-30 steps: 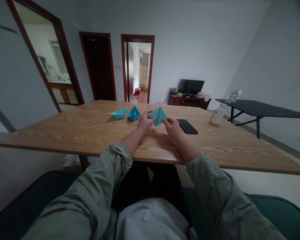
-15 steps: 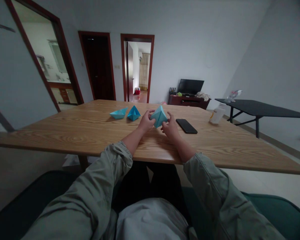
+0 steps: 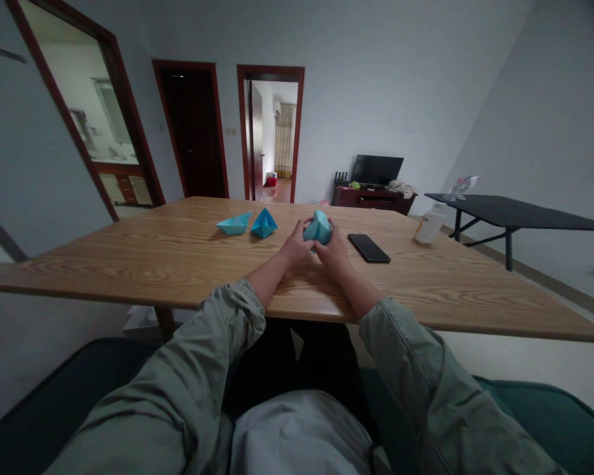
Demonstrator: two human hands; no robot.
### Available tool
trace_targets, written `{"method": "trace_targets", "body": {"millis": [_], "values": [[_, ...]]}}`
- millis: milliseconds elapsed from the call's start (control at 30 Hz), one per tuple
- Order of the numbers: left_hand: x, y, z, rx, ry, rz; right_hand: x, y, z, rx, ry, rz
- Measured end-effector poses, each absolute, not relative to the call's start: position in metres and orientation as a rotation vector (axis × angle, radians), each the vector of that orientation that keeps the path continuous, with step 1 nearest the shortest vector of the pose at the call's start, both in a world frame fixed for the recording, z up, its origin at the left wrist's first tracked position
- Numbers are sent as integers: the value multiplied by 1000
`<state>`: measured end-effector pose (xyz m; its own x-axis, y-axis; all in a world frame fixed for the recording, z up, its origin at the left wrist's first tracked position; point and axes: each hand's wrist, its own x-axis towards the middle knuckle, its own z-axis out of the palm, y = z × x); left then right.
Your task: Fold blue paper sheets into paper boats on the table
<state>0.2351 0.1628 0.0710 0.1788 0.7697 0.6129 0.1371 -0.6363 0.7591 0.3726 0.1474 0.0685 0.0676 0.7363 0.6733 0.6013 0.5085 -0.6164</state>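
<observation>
Left hand [image 3: 295,245]: fingers curled, closed around the left side of the folded blue paper shape, wrist low over the worktop

Right hand [image 3: 335,257]: fingers curled, pressed against the right and lower side of the same paper shape, knuckles close to the left hand

Folded blue paper shape [image 3: 318,228]: held between both hands just above the worktop, a rounded peak showing above the fingers, its lower part hidden by them

Paper boat [image 3: 234,223]: pale blue, lying on the worktop [image 3: 129,264] to the left of the hands, just beside the next piece

Paper pyramid [image 3: 264,223]: darker blue, standing on its base between the paper boat and the left hand

Phone [image 3: 369,248]: black, lying face up on the worktop just right of the right hand

Bottle [image 3: 429,225]: white with a pale label, on its side near the far right edge of the worktop

Sleeves: grey-green jacket sleeves [image 3: 416,369] pushed up the forearms, bare wrists resting near the worktop's near edge

Further off: black table [image 3: 515,216] on the right, dark cabinet [image 3: 373,203] with a television [image 3: 377,169] on top, straight ahead
</observation>
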Motion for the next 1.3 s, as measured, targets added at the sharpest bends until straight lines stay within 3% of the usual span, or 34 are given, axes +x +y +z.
{"method": "trace_targets", "body": {"millis": [267,833,1300], "values": [[231,160,75,1904,1008,1588,374,142,75,-1298,-1547,142],[213,155,83,2046,1056,1368,383,138,74,-1087,-1759,162],[215,143,87,2357,1237,1476,382,132,79,-1133,-1791,109]]}}
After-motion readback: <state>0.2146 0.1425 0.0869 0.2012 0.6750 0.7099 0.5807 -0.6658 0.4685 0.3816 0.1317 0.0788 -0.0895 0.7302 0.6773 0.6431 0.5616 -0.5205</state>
